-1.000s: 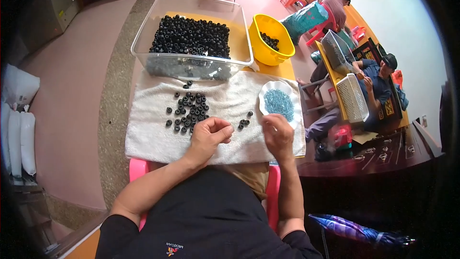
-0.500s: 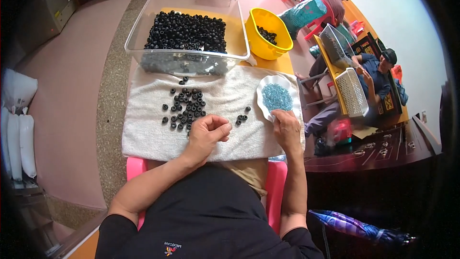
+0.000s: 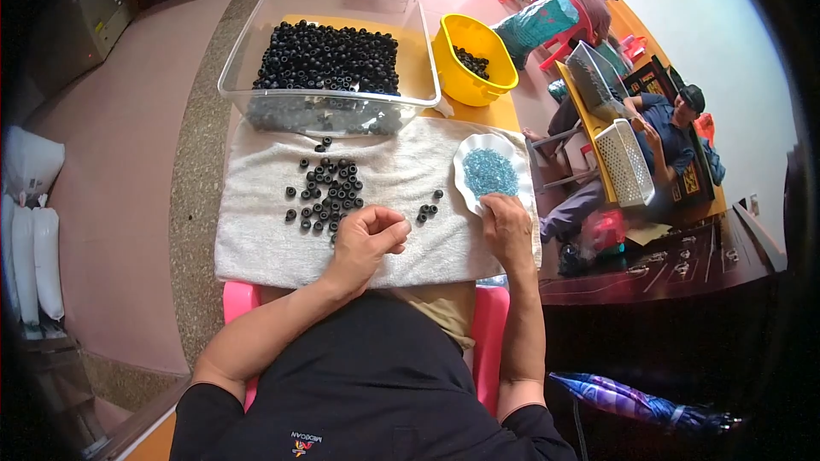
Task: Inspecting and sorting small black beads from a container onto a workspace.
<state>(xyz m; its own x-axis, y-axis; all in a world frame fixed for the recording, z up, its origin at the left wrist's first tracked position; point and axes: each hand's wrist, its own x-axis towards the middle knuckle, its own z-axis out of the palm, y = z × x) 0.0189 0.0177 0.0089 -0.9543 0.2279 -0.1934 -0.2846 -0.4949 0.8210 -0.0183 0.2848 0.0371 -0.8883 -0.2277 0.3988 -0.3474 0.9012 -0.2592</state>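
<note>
My left hand (image 3: pixel 369 243) hovers over the white towel (image 3: pixel 401 256), just right of a loose cluster of black ring-shaped parts (image 3: pixel 331 192). Its fingers are curled and the thumb presses on the forefinger; whatever lies inside is hidden. At the near edge of a white wavy-rimmed dish (image 3: pixel 461 181), my right hand (image 3: pixel 507 224) reaches in with fingertips pinched together. Small light-blue pieces (image 3: pixel 490 172) fill this dish, and I cannot make out whether any are in the fingers. Between the two hands sits a small group of black parts (image 3: pixel 428 209).
Behind the towel stands a clear plastic bin (image 3: pixel 333 102) with many black parts, beside a yellow tub (image 3: pixel 475 85) holding more. To the right, a person (image 3: pixel 670 132) sits near a white perforated basket (image 3: pixel 623 162). A folded umbrella (image 3: pixel 641 399) lies at lower right.
The whole view has shifted very slightly. Both hands keep almost the same pose and place, and the parts on the towel look unmoved.
</note>
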